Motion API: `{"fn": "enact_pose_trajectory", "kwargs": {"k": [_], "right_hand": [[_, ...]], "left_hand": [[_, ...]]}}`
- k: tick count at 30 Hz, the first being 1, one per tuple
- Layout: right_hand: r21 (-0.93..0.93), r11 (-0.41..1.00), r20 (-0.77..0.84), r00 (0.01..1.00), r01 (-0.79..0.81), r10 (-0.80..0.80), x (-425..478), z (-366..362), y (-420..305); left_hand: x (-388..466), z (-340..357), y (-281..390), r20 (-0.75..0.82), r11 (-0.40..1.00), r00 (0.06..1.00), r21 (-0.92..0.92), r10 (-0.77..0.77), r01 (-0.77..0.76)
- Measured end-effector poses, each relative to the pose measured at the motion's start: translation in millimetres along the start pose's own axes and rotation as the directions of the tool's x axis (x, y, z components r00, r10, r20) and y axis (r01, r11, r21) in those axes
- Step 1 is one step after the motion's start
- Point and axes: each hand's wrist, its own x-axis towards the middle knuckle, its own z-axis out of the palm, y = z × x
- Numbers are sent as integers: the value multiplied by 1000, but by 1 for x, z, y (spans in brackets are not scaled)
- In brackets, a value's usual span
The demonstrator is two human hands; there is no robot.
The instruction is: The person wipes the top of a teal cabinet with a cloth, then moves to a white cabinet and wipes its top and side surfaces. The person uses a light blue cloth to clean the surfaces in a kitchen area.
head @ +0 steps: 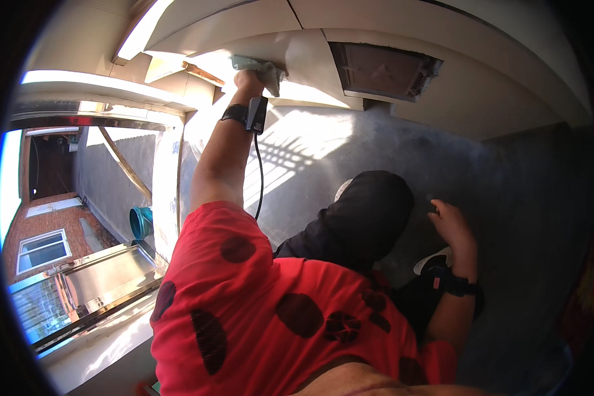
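My left hand (pixel 249 81) is stretched out at the top, closed on a pale green cloth (pixel 270 74) that lies against the sunlit pale wall panel (pixel 307 59). Part of the cloth hangs beyond my knuckles. A wristband with a small black device sits on that wrist, and a cable runs from it towards my shoulder. On the other side, my right hand (pixel 448 220) is held in the air near my bent knee, fingers apart and holding nothing. It wears a black wristband as well.
A framed recess (pixel 386 69) is set in the pale wall at the upper right. A wooden strip (pixel 203 74) is left of the cloth. At the left, an open window frame (pixel 180 173) gives onto a brick building and a green pipe (pixel 141 222). Grey floor (pixel 326 148) spreads below the wall.
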Motion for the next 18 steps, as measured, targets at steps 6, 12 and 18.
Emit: {"fn": "enact_pose_trajectory", "kwargs": {"k": [6,12,18], "right_hand": [[45,997,-19,998,-60,61,-15,-3,15],[21,998,-14,999,-52,52,-15,1,23],[-16,999,21,999,-47,47,-11,-7,7]], "left_hand": [[1,2,-56,204,960,963,250,-176,123],[9,20,-65,197,958,962,255,-187,134],[11,65,-45,227,968,959,220,-170,120]]}}
